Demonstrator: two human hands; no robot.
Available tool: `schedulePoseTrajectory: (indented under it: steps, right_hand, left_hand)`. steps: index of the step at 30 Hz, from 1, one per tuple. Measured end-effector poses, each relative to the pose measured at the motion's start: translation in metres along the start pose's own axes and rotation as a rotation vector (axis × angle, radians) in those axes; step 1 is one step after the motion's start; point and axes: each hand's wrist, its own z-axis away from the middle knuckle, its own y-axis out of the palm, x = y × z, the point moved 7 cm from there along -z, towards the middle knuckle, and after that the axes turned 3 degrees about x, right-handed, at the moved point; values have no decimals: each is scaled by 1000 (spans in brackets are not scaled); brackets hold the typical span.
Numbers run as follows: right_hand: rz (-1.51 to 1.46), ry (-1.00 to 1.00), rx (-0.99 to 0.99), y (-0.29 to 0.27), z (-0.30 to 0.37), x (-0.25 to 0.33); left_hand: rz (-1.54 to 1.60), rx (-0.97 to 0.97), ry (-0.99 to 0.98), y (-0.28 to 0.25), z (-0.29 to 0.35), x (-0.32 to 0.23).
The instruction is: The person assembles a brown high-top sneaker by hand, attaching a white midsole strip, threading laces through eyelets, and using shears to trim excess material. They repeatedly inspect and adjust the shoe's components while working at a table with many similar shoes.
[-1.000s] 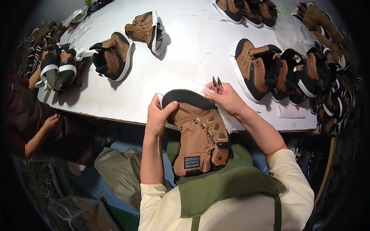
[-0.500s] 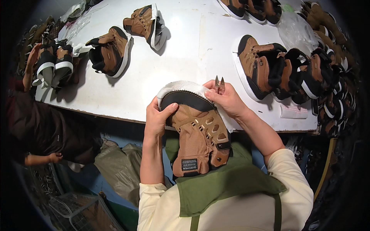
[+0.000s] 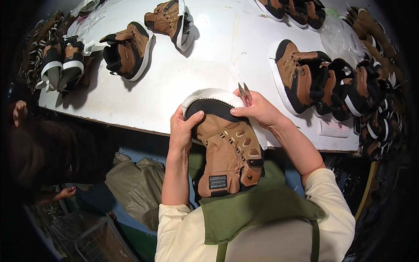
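Observation:
Between my hands is a brown and black boot (image 3: 220, 159), toe away from me and tongue hanging toward my green apron. A white strip with stitching along it runs round its black toe. My left hand (image 3: 183, 127) is closed on the left of the toe, thumb on top and fingers underneath. On the right side, my right hand (image 3: 260, 112) pinches the toe edge with its thumb pressed on the black part. Small metal thread snips (image 3: 245, 92) are tucked in that same hand, blades pointing up and apart at the tips.
Two similar boots, one nearer (image 3: 129, 52) and one farther (image 3: 168, 21), lie on the white table (image 3: 214, 48). A row of boots (image 3: 301, 81) stands at right, beside a clear plastic bag (image 3: 342, 37). Another person's hand (image 3: 19, 112) shows at far left.
My right thumb has shifted from the white edge onto the black toe, and the snips have tilted left. At far left, the other person's raised hand has moved down, away from the boots.

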Motion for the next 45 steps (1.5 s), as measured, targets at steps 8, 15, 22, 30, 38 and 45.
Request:
schedulePoseTrajectory:
  steps: [8, 15, 22, 30, 38, 45]
  right_hand:
    - [-272, 20, 68, -1, -8, -16]
    - [-253, 10, 59, -3, -12, -19]
    - [-219, -11, 81, -8, -19, -20]
    - [-257, 23, 111, -11, -24, -28]
    - [-324, 4, 161, -10, -25, -30]
    - [-310, 12, 134, -9, -19, -25]
  left_hand:
    - [95, 30, -24, -4, -1, 5]
    - [125, 36, -50, -6, -2, 9]
    - [-9, -14, -30, -5, -1, 6]
    - [-120, -77, 38, -1, 3, 1]
    - [-410, -167, 216, -2, 7, -14]
    - [-1170, -170, 730, 47, 40, -68]
